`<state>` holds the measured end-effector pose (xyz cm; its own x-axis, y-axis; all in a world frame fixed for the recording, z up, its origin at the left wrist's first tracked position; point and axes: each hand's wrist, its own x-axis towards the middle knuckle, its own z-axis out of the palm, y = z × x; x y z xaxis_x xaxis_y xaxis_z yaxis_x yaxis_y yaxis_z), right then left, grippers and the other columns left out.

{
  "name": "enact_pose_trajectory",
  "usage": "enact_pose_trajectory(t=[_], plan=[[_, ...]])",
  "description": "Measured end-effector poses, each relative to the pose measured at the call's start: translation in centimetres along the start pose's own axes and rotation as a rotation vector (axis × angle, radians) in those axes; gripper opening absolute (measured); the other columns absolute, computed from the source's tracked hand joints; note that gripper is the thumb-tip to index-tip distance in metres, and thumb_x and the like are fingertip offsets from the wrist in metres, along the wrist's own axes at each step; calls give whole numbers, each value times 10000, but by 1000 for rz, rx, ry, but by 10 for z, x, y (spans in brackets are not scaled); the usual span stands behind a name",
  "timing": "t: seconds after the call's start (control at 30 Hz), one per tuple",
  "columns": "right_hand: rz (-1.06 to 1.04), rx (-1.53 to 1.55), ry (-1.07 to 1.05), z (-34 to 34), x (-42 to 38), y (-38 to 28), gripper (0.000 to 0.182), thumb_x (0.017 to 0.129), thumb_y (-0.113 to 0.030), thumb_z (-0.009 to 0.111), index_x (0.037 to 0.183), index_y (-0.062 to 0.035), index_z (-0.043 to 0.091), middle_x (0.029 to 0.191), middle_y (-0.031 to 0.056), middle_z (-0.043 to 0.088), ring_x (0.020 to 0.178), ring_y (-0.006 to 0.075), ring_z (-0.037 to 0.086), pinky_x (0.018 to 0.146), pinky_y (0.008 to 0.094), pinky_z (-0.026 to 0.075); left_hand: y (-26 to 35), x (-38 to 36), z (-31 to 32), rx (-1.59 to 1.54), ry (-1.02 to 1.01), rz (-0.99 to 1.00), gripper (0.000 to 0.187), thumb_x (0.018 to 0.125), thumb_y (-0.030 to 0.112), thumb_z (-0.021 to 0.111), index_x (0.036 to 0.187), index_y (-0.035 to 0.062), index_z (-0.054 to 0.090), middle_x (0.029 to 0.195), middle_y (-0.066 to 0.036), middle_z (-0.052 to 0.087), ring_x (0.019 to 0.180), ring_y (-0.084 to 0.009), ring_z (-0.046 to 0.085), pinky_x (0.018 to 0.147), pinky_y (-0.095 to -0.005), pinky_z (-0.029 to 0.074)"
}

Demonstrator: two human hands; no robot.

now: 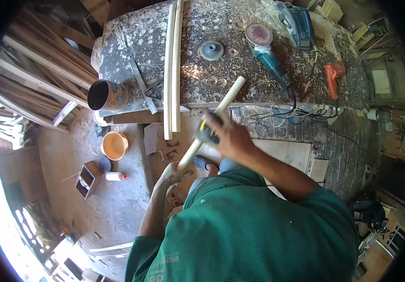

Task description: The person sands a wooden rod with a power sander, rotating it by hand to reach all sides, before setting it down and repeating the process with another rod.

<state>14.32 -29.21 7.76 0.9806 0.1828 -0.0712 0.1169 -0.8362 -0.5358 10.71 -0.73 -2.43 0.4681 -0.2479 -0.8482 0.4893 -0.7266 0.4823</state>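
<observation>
A pale wooden rod [232,95] slants up and away from me, between my body and the workbench. My left hand [172,173] is closed around its near end. Partway along the rod, my right hand [234,140] grips a dark hand tool with a yellow mark [207,133], which lies against the wood. Blur and my fingers hide the tool's exact kind. Two long pale wooden strips [172,70] lie side by side on the bench, their near ends jutting past its edge.
On the speckled workbench [202,51] are an angle grinder [273,66], a grey disc [211,50], a blue power tool [298,26], an orange tool [333,80], a metal square [141,84] and a can [108,95]. An orange bucket [114,145] and white bottle [114,176] stand left.
</observation>
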Motion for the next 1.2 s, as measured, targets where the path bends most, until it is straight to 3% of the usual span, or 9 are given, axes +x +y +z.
enact_pose_trajectory(t=[0.13,0.23,0.4,0.5,0.53,0.6,0.73,1.03,1.2], plan=[[121,-43,349,-9,36,96,740,781,-319,802,1438,-191,487,1198,228,536,862,358,696,705,417,609,-6,11,-8,-121,-157,-90,409,802,259,795,1074,-19,671,639,-15,555,484,-104,512,451,-293,433],[353,-114,292,-53,61,128,785,738,-263,822,1425,-198,447,1227,197,552,954,370,675,828,436,574,-2,15,-12,-54,-185,-132,468,798,309,804,1103,-19,670,690,-42,616,548,-127,581,487,-304,474],[279,92,566,-73,37,150,794,702,-260,855,1388,-172,466,1225,184,588,1065,396,625,892,462,511,30,-29,-86,492,281,214,466,810,275,768,1210,70,642,977,-147,725,865,-300,694,818,-406,553],[191,187,697,-80,8,145,777,693,-263,867,1364,-140,496,1249,191,586,1128,397,583,946,464,470,65,-58,-148,1085,930,369,421,794,183,711,1208,166,635,1111,-113,643,1105,-271,615,1085,-631,253],[222,218,709,-81,2,142,764,695,-260,865,1356,-126,507,1245,190,586,1131,389,580,953,462,467,108,-77,-166,987,877,217,418,821,167,709,1230,162,618,1310,-106,573,1268,-293,485,1154,-633,161],[238,250,747,-80,-8,144,754,693,-257,865,1344,-105,517,1244,193,584,1137,376,577,962,459,459,171,-96,-187,1222,1321,499,419,783,106,708,1194,147,640,1309,-100,562,1330,-317,441,1176,-645,113],[317,445,759,-88,-24,148,758,700,-181,869,1356,-69,506,1230,167,581,1116,311,576,966,415,455,270,-97,-195,1267,1446,582,359,829,56,667,1147,217,711,1482,-35,454,1490,-238,245,1200,-658,-67],[372,422,795,-117,-61,179,781,695,-130,857,1375,-49,483,1297,164,536,1192,285,525,1032,394,414,366,-95,-198,1416,1474,1035,271,852,173,665,1117,224,683,1542,-48,366,1521,-258,152,1210,-673,16],[434,571,818,-122,-70,185,759,705,-80,818,1382,-68,476,1302,136,529,1166,259,536,1015,383,434,383,-79,-198,1502,1561,1330,312,915,197,630,1209,302,616,1542,-17,393,1487,-280,255,1196,-637,221]])
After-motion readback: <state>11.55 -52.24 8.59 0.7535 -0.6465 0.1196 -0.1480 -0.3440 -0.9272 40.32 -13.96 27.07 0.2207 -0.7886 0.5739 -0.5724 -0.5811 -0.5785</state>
